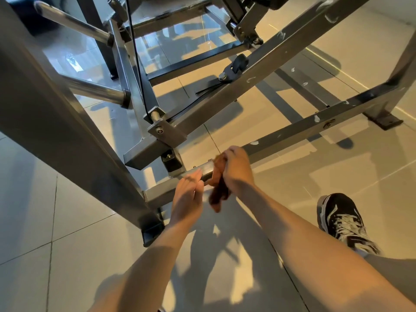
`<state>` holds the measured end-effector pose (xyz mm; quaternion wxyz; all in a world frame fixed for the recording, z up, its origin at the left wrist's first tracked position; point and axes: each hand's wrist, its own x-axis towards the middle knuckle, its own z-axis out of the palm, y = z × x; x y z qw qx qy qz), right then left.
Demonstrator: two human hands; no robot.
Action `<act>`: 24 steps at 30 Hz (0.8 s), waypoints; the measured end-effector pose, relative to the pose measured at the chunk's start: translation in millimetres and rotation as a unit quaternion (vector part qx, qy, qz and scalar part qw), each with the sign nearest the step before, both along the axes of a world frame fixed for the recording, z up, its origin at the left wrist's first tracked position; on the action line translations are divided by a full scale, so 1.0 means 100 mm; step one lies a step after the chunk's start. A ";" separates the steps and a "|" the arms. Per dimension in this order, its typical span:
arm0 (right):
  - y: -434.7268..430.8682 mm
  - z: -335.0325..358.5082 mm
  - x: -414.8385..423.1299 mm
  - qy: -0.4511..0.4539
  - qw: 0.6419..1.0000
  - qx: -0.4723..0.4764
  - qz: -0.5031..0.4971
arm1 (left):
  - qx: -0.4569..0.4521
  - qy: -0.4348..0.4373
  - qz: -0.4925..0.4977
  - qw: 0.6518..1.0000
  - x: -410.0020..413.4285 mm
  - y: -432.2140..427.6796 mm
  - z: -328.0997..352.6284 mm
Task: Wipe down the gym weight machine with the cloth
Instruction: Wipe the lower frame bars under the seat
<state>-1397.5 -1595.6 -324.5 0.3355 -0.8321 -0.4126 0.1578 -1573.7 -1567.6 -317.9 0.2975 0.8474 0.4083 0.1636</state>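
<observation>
Your right grip (236, 170) clutches the brown cloth (219, 192) on the low bar (292, 135) at frame centre, left grip (188, 197) flat-fingered beside it. White marks (249, 79) (upper right) suggest most of the machine (270, 52) remains unwiped.

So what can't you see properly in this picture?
Head view only.
The cloth: mostly hidden under the right hand.
The bar: the stretch under cloth and hand is covered.
The left hand: fingertips blurred; touching the bar or not, unclear.
The machine: top cut off by the upper edge.
The shoe: blurred, details lost.
</observation>
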 end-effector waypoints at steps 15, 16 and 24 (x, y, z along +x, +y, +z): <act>0.21 0.09 0.08 -0.106 0.974 -0.155 0.125 | 0.019 0.094 0.060 0.994 0.16 -0.04 -0.08; 0.32 0.11 -0.03 -0.127 0.954 -0.193 0.192 | 0.025 0.087 0.058 0.994 0.17 -0.04 -0.08; -0.04 -0.03 0.27 -0.089 0.989 -0.025 0.111 | -0.007 0.036 0.099 0.994 0.21 -0.11 -0.13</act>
